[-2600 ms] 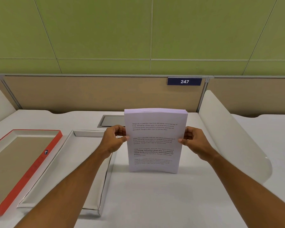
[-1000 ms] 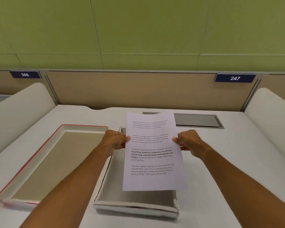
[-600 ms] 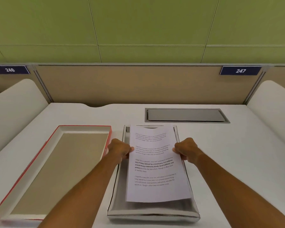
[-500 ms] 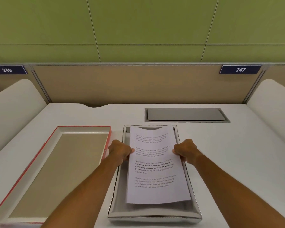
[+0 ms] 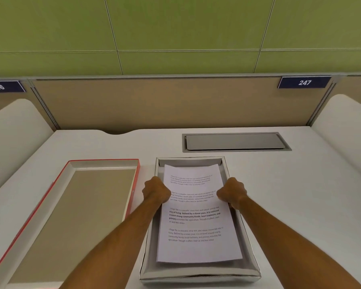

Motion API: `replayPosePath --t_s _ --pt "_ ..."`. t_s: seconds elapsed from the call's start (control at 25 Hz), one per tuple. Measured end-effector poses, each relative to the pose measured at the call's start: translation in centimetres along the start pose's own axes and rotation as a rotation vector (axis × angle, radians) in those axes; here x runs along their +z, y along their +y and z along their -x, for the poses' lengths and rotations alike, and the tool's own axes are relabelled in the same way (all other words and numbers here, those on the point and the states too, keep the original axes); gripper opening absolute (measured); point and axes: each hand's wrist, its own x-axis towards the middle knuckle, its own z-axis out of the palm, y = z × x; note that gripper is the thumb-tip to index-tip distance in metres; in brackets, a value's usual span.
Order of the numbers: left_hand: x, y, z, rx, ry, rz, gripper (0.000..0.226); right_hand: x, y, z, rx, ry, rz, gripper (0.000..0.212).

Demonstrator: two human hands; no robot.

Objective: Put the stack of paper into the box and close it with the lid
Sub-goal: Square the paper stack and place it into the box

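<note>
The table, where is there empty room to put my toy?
Bare table lies right of the box, below the grey hatch. A narrower strip runs behind the lid. The middle is crowded: lid, box and both hands holding the paper.

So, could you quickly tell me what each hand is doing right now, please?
Left hand: closed on the stack of paper, left edge.
Right hand: closed on its right edge.

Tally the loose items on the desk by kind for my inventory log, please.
Box: 1
Lid, red-edged: 1
Paper stack: 1
Total: 3
</note>
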Motion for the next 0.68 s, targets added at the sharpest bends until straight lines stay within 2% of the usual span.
replayPosePath --t_s 0.12,0.28,0.4,0.48,0.68 --pt "-0.1 0.3 -0.2 -0.020 -0.141 0.058 0.016 0.3 -0.2 0.1 -0.007 -0.011 0.065 0.014" --pt "-1.1 0.7 0.0 -0.195 -0.335 0.435 0.046 0.4 -0.1 0.0 0.017 -0.076 0.013 0.004" --pt "-1.8 0.8 -0.3 -0.262 -0.472 0.549 0.073 -0.1 -0.2 -0.2 0.090 -0.172 -0.162 0.029" --pt "-2.0 1.0 -0.6 -0.283 -0.519 0.564 0.088 -0.3 -0.6 -0.5 0.083 -0.166 -0.195 0.038" --pt "-2.2 1.5 -1.9 -0.345 -0.478 0.662 0.105 -0.1 -2.0 -1.6 0.096 -0.183 -0.342 0.058"
